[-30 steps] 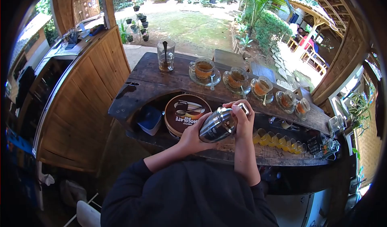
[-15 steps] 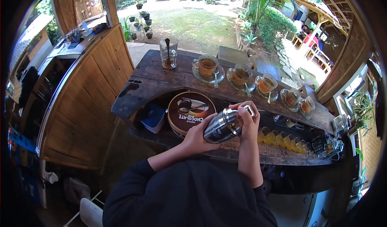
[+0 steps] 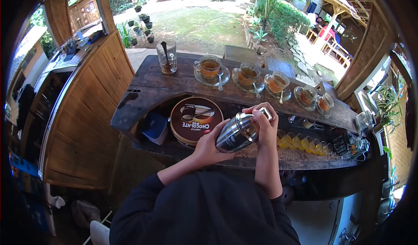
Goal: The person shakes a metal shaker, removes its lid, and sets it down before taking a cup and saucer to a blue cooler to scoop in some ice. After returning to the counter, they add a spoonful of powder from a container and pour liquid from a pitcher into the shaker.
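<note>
A shiny metal cocktail shaker (image 3: pixel 235 137) is held tilted in front of my chest, its top pointing up and to the right. My left hand (image 3: pixel 210 147) wraps round the lower body. Around the capped upper end, my right hand (image 3: pixel 264 124) is closed, its fingers over the lid. Just behind the shaker sits a round brown chocolate pie tin (image 3: pixel 193 122) with a spoon (image 3: pixel 198 115) on its lid. To the right of my right hand stands a row of small glasses of yellow drink (image 3: pixel 300 142).
Along the raised dark wooden counter (image 3: pixel 152 82) are a tall glass mug (image 3: pixel 167 58) with a dark spoon and several glass cups of tea (image 3: pixel 210 69) on saucers. A blue-lidded box (image 3: pixel 156 126) sits left of the tin. Upturned glasses (image 3: pixel 348 145) stand at the right end.
The view has turned slightly, so the counter and its cups appear further left. Both hands keep their hold on the shaker, which stays tilted much as before.
</note>
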